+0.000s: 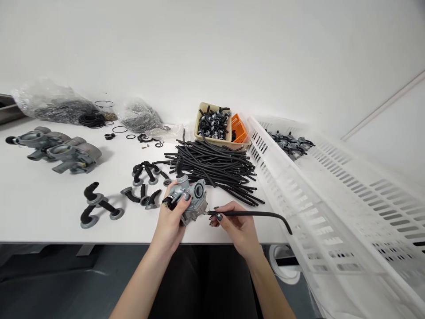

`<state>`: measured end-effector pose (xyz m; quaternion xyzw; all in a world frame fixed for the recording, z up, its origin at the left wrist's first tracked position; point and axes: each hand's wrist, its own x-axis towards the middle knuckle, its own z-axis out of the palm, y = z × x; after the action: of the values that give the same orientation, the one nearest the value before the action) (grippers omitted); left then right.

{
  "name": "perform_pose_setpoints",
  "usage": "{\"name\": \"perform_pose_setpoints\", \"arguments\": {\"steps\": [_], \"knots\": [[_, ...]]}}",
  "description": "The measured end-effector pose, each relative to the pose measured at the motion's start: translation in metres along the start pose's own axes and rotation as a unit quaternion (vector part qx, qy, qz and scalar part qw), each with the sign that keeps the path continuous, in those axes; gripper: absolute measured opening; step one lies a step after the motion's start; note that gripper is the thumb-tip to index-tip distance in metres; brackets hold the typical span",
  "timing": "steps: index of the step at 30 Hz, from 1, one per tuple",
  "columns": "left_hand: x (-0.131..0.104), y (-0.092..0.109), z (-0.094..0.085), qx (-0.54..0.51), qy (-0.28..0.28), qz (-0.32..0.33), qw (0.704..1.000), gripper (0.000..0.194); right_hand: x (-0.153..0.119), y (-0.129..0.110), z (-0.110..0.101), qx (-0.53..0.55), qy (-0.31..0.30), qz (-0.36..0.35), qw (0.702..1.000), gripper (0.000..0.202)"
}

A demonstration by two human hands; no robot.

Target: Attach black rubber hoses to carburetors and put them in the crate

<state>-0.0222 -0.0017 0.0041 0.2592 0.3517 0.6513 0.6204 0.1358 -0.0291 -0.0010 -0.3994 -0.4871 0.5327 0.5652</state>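
Note:
A grey metal carburetor (195, 201) is gripped in my left hand (172, 217) above the table's front edge, its round flange opening turned to the right. On its top sits a short bent black rubber piece (179, 167). Between thumb and fingers, my right hand (237, 226) pinches a thin black rubber hose (259, 214) close to its left end. That end meets a small nozzle low on the carburetor; how far it is pushed on I cannot tell. The hose's free end droops to the right. Behind both hands lies a pile of similar black hoses (212, 166).
Two more carburetors (71, 153) stand at the left. Black elbows with grey caps (96, 199) sit nearer. A beige bin (199, 119) of such parts and an orange basket (239, 126) are behind the hoses. A white perforated crate (292, 190) fills the right. Plastic bags (137, 115) lie at the back.

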Motion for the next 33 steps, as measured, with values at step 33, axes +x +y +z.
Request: {"name": "perform_pose_setpoints", "arguments": {"steps": [33], "knots": [[0.002,0.0008,0.0046,0.032,0.017,0.034,0.999,0.06,0.0074,0.0038,-0.008,-0.033,-0.065,0.033,0.997,0.018]]}}
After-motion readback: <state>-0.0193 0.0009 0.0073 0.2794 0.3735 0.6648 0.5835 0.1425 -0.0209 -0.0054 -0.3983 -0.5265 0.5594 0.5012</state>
